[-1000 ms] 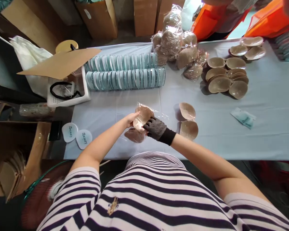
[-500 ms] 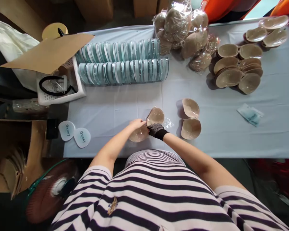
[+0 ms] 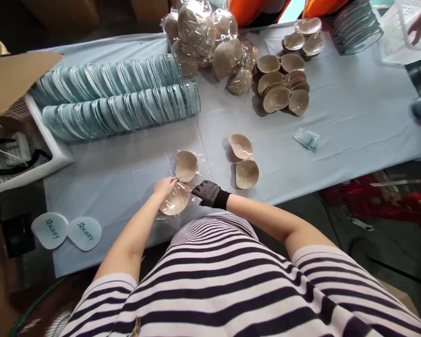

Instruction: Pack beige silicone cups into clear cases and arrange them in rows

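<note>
Beige cups (image 3: 181, 184), a joined pair in a clear wrapper, lie at the near edge of the desk (image 3: 354, 117), right in front of me. My left hand (image 3: 164, 186) pinches the wrapper btwn the two cups; my gloved right hand (image 3: 206, 193) presses fingers together on the wrapper's right side. Another bare pair (image 3: 243, 160) sits just to the right.

2 hands (image 3: 164, 186); 2 loose cup pairs (image 3: 243, 160); 2 clear disc rows (image 3: 121, 112); 2 oval "Beauty" cards (image 3: 66, 230); 1 sachet (image 3: 307, 139).
</note>
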### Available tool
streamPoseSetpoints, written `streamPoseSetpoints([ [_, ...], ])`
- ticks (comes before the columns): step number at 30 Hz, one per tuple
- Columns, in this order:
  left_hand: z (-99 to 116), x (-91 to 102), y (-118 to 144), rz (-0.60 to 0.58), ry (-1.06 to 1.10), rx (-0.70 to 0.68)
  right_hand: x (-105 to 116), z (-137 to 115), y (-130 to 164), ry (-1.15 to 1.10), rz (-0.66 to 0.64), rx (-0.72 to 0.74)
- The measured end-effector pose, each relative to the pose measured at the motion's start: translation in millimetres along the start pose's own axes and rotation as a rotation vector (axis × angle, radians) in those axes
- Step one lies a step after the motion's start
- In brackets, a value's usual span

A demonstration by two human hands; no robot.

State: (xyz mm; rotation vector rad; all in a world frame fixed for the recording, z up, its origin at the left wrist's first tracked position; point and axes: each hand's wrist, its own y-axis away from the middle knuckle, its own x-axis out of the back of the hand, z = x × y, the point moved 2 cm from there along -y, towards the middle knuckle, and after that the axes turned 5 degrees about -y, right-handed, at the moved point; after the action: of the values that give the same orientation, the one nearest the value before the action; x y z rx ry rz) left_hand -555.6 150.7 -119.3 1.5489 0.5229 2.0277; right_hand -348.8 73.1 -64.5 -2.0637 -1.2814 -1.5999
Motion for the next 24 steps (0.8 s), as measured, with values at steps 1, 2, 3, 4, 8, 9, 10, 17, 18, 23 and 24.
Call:
streamPoseSetpoints([
  [1, 3, 1.8, -1, 0.011, 0.039, 0.004, -1, -4, -7, 0.001, 0.026, 0.037],
  [2, 5, 3.5, -1, 0.026, 0.076, 0.004, -4, -8, -16, 0.004, 0.028, 0.086],
  [3, 6, 4.6, -1, 0.041, 0.121, 0.004, -7, -13, -25, 0.006, 0.006, 0.129],
  [4, 4, 4.9, 0, 0.055, 0.174, 0.008, -11, -17, -32, 0.004, -0.031, 0.151],
  [8, -18, -9.7, 19, 0.033, 0.493, 0.109, -18, -23, -44, -0.034, -0.068, 0.06],
  [9, -23, -17.7, 26, 0.006, 0.586, 0.139, -18, -23, -44, -0.045, -0.054, 0.047],
  [10, -27, -26.6, 34, -0.024, 0.655, 0.159, -17, -24, -43, -0.054, -0.052, 0.051],
  [17, -28, -42.7, 41, -0.003, 0.653, 0.198, -19, -33, -29, -0.118, -0.227, 0.106],
  [18, -32, -33.8, 34, 0.02, 0.618, 0.205, -19, -31, -21, -0.141, -0.266, 0.062],
  [23, -47, 24.5, 15, 0.201, 0.376, 0.22, -17, 0, 33, -0.165, -0.439, -0.21],
  [24, -42, 33.0, 16, 0.276, 0.277, 0.185, -16, 8, 41, -0.162, -0.432, -0.228],
])
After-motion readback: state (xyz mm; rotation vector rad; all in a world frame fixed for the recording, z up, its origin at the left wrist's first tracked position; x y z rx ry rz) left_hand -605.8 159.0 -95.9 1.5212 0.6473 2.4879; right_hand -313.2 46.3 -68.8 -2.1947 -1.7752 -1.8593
